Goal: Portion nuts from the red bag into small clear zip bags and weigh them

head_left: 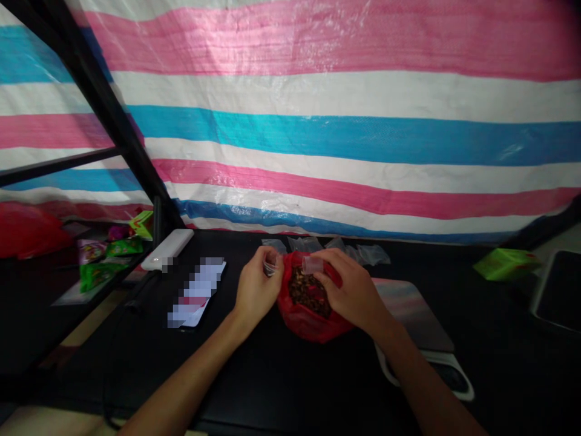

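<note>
Head view: an open red bag (318, 326) stands on the black tabletop (272, 381), its mouth up and filled with a dark loose mix (307, 293).
Left hand (258, 281): fingers curled in a ring around some clear plastic (271, 265), just beside the bag's left edge; whether it is a small pouch is hard to tell.
Right hand (347, 287): fingers gripping a small clear cylinder (312, 264) over the bag's mouth; its contents, if any, do not show.
Clear bags (372, 254): lying flat behind the red bag.
Scale (411, 315): right of the red bag, partly behind the right forearm.
Step at the red bag: apparently handling the mix with the cylinder, the left hand's plastic kept close by.
Next move at the bag's mouth: seems to call for a level cylinder, a light pinch and the plastic held steadily open.
</note>
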A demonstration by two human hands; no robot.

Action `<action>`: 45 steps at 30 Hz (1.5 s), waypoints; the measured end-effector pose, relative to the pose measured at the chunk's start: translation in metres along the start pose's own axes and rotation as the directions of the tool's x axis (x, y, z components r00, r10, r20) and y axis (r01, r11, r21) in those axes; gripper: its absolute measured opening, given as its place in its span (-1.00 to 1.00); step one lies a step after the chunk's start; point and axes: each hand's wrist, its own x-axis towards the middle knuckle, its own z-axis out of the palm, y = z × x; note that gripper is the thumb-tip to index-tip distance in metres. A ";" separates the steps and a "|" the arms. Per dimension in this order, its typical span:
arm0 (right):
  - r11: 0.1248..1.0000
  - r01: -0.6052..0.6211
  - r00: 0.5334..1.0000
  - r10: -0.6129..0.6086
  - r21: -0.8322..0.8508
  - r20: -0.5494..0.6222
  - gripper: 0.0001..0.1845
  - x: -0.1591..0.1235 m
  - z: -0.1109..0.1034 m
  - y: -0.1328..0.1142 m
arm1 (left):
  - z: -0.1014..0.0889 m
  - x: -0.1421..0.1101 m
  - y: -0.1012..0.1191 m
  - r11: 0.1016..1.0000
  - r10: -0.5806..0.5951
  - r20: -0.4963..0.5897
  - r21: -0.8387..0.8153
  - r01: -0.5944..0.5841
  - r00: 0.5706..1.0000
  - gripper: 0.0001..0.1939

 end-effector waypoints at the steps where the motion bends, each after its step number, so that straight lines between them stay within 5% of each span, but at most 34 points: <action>1: 1.000 -0.021 0.998 0.021 -0.001 0.052 -0.66 0.000 -0.002 0.002 | -0.007 0.000 0.004 0.997 -0.036 -0.011 0.075 0.037 0.999 -0.86; 6: 0.996 -0.067 0.981 0.076 -0.056 0.176 -0.63 0.000 -0.005 0.005 | -0.025 -0.041 0.033 0.966 -0.174 0.083 0.206 0.154 0.981 -0.91; 10: 0.996 -0.024 0.967 0.045 -0.084 0.252 -0.60 0.000 -0.004 0.005 | -0.003 -0.091 0.048 0.944 -0.319 0.232 0.162 0.287 0.919 -0.86; 13: 0.996 -0.046 0.931 0.070 -0.076 0.358 -0.59 -0.002 -0.005 0.006 | 0.021 -0.109 0.049 0.900 -0.435 0.238 0.151 0.409 0.869 -0.85; 18: 0.992 -0.112 0.880 0.129 -0.065 0.458 -0.58 -0.009 -0.006 0.008 | 0.044 -0.105 0.046 0.852 -0.523 0.140 0.062 0.520 0.841 -0.83; 23: 0.990 -0.134 0.851 0.142 -0.053 0.505 -0.61 -0.011 -0.001 0.008 | 0.053 -0.100 0.039 0.891 -0.443 0.034 -0.089 0.444 0.896 -0.87; 28: 0.998 -0.047 0.893 0.064 -0.051 0.444 -0.60 -0.012 0.005 0.008 | 0.050 -0.105 0.040 0.887 -0.405 -0.003 -0.243 0.392 0.914 -0.79; 32: 0.997 -0.045 0.917 0.063 -0.057 0.395 -0.68 -0.012 0.010 0.007 | 0.039 -0.108 0.038 0.916 -0.380 0.032 -0.125 0.381 0.924 -0.80; 36: 0.997 -0.044 0.927 0.065 -0.066 0.369 -0.68 -0.012 0.014 0.004 | 0.032 -0.100 0.030 0.936 -0.353 -0.088 -0.032 0.351 0.932 -0.78; 45: 0.994 -0.064 0.945 0.088 -0.085 0.316 -0.66 -0.012 0.018 0.003 | 0.026 -0.092 0.029 0.914 -0.359 -0.048 -0.222 0.340 0.932 -0.80</action>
